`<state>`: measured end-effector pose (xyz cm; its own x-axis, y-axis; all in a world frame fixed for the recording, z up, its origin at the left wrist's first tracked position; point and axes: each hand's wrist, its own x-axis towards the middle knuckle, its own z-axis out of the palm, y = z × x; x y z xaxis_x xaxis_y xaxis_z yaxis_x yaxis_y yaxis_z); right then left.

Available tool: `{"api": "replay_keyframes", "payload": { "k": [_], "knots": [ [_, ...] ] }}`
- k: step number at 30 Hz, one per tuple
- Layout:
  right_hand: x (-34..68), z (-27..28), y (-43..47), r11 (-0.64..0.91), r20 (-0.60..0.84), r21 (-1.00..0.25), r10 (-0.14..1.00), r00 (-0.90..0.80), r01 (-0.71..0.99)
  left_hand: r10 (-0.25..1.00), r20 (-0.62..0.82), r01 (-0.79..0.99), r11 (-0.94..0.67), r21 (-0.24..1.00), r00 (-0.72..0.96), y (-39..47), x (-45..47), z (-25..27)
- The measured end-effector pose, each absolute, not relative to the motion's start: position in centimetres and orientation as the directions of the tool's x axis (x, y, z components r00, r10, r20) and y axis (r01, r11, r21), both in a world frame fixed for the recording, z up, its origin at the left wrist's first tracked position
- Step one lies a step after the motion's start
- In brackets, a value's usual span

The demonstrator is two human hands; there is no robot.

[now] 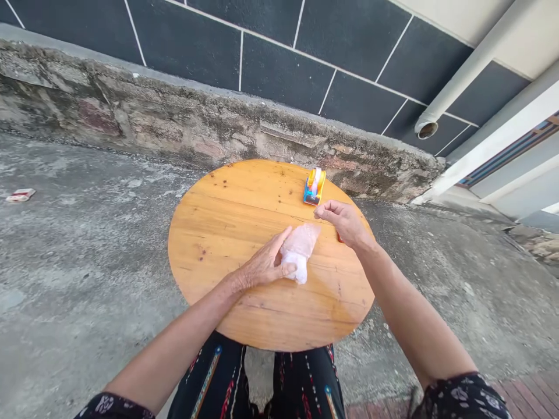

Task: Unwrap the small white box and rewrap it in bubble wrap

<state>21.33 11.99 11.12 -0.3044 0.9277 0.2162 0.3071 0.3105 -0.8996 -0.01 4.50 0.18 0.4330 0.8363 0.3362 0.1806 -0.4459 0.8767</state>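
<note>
A small bundle [300,247], wrapped in thin pinkish-white plastic or film, lies on the round wooden table [209,233]. My left hand [267,259] holds it from the left, thumb on the near side and fingers along the far side. To the right and a little beyond it, my right hand [343,220] is raised with thumb and forefinger pinched together. Whatever is in that pinch, if anything, is too small to make out. Just past those fingertips stands a yellow and blue tape dispenser [313,187] with a pale roll in it.
A low rough stone ledge [209,125] runs behind the table beneath a dark tiled wall [279,64]. At upper right a white pipe [441,107] slopes down. A small red and white packet [20,195] lies on the concrete at far left. My knees are under the near table edge.
</note>
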Motion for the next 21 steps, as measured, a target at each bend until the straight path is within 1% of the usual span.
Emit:
{"api": "replay_keyframes", "payload": {
  "k": [3, 7, 11, 14, 17, 19, 21],
  "knots": [
    [21.5, 11.3, 13.1, 0.320, 0.200, -0.883, 0.917, -0.344, 0.342, 0.875, 0.289, 0.124, -0.361, 0.924, 0.389, 4.6, 0.1, 0.4],
    [21.9, 11.2, 14.7, 0.319, 0.155, -0.857, 0.908, -0.389, 0.404, 0.915, 0.242, 0.066, -0.277, 0.959, 0.323, 5.1, 0.5, 0.6],
    [21.6, 11.1, 16.2, 0.254, 0.067, -0.852, 0.920, -0.386, 0.458, 0.942, 0.225, -0.040, -0.222, 0.974, 0.248, 6.1, 1.1, 0.1],
    [21.1, 11.0, 17.3, 0.213, 0.036, -0.853, 0.935, -0.353, 0.476, 0.970, 0.157, -0.107, -0.139, 0.985, 0.186, 6.8, 1.5, -0.3],
    [20.9, 10.8, 18.1, 0.211, 0.084, -0.857, 0.957, -0.276, 0.471, 0.983, 0.116, -0.142, -0.095, 0.985, 0.142, 7.2, 1.7, -0.3],
    [21.0, 10.9, 17.8, 0.221, 0.143, -0.856, 0.970, -0.197, 0.467, 0.986, 0.110, -0.151, -0.090, 0.984, 0.129, 7.3, 1.7, -0.3],
    [20.9, 11.1, 16.5, 0.251, 0.204, -0.828, 0.968, -0.148, 0.501, 0.987, 0.106, -0.167, -0.086, 0.982, 0.116, 7.3, 1.7, -0.3]
  ]
}}
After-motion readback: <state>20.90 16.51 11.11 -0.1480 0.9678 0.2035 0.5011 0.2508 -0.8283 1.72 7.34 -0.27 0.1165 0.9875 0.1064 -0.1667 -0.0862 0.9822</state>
